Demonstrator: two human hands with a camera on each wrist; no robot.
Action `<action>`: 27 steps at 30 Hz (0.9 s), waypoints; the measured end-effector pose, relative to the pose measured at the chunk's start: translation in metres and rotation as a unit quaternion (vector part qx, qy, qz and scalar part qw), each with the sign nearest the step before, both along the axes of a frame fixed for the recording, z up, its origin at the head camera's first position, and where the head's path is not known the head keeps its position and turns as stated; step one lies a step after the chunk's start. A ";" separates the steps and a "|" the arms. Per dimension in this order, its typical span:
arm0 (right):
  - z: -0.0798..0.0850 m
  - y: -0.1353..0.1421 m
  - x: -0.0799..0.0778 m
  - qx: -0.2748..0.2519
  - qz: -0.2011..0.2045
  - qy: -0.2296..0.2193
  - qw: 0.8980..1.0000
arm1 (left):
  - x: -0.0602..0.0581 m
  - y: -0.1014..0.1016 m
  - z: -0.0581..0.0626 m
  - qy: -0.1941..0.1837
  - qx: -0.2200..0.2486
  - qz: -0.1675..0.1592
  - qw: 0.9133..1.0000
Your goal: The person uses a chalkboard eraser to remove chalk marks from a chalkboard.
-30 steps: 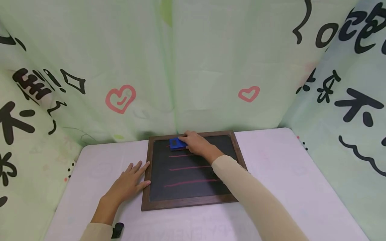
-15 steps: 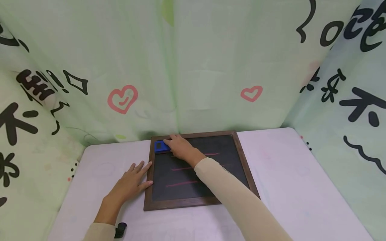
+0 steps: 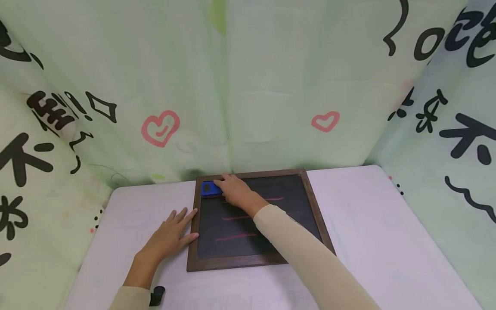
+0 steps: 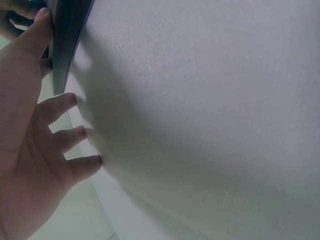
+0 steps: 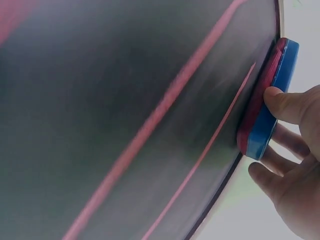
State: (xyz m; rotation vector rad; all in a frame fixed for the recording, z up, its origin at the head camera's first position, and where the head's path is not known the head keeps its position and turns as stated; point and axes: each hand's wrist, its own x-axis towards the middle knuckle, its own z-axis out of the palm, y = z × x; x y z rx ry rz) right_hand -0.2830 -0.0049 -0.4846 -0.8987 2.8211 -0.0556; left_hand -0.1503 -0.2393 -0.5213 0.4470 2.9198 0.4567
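Observation:
A small blackboard with a brown wooden frame (image 3: 236, 261) lies on the white table, several pink chalk lines across its dark surface (image 5: 65, 100). At its upper left corner, in the head view, my right hand (image 3: 237, 191) holds a blue eraser (image 3: 210, 188) against the board. The right wrist view shows the thumb (image 5: 282, 102) on the side of the eraser (image 5: 265, 122), whose red layer faces the board. My left hand (image 3: 168, 237) lies spread at the left edge, touching the frame; in the left wrist view its other fingers (image 4: 85, 167) reach the table beside it.
A black object (image 3: 156, 296), partly hidden by the left sleeve, sits near the table's front. The white table (image 3: 372, 224) extends on both sides of the board. A pale green curtain (image 3: 267, 86) with hearts and black lettering hangs behind and at the sides.
My right hand has slid the eraser left along the board's top to the upper left corner, then stayed about there. The top pink line no longer shows there. The left hand has kept its place.

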 end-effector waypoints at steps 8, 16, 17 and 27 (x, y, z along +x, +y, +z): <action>0.003 0.023 -0.004 -0.004 -0.009 -0.023 1.000 | 0.000 0.003 0.002 0.001 0.002 0.000 1.000; -0.001 0.057 -0.008 -0.030 -0.031 -0.051 0.998 | 0.002 0.001 0.005 0.006 0.001 -0.003 1.000; -0.001 0.062 -0.008 -0.033 -0.033 -0.052 0.998 | 0.002 0.001 0.005 0.007 0.000 -0.003 1.000; 0.000 0.113 -0.008 -0.062 -0.061 -0.060 0.994 | 0.002 0.001 0.004 0.003 -0.001 -0.001 1.000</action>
